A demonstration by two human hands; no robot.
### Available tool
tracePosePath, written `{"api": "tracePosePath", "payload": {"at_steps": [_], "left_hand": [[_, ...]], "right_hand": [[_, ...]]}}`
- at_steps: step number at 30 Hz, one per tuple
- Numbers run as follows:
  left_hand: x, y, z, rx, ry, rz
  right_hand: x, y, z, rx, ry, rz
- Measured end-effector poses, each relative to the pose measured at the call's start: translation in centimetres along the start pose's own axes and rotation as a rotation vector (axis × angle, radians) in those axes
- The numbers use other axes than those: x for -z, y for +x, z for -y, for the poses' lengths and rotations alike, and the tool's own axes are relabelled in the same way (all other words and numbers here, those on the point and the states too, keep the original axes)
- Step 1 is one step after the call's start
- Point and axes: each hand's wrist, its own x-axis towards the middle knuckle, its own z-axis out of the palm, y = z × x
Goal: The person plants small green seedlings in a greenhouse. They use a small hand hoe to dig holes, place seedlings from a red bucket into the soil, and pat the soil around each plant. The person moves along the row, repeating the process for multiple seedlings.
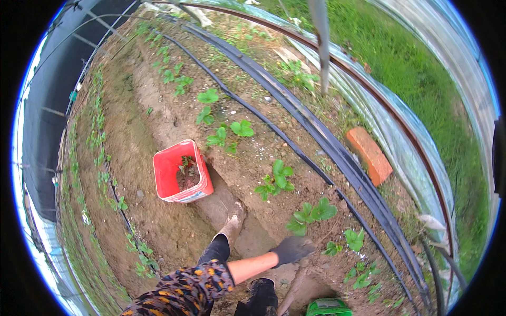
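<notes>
My left hand, in a dark glove, reaches low over the soil beside strawberry-like seedlings. Its fingers are blurred, so I cannot tell whether they hold anything. Below it, a muddy long shape like a wooden handle slants down to the bottom edge. My right hand is out of view. A red square bucket with soil and a small plant inside stands up and left of my muddy boot. At the bottom edge is part of a green plastic container.
Black drip hoses run along the bed. An orange brick lies by the plastic sheeting at right. A metal post stands near the top. More plant rows grow at left.
</notes>
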Motion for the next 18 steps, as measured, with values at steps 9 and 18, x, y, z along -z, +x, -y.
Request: {"api": "tracePosePath", "payload": {"at_steps": [9,18], "left_hand": [[9.8,-9.3,11.7,-0.128,-0.775,-0.268],[11.2,-10.3,16.0,0.044,-0.406,-0.804]], "right_hand": [[0.6,-4.4,11.4,0.102,0.087,-0.088],[-2.2,-5.0,14.0,0.202,-0.31,-0.014]]}}
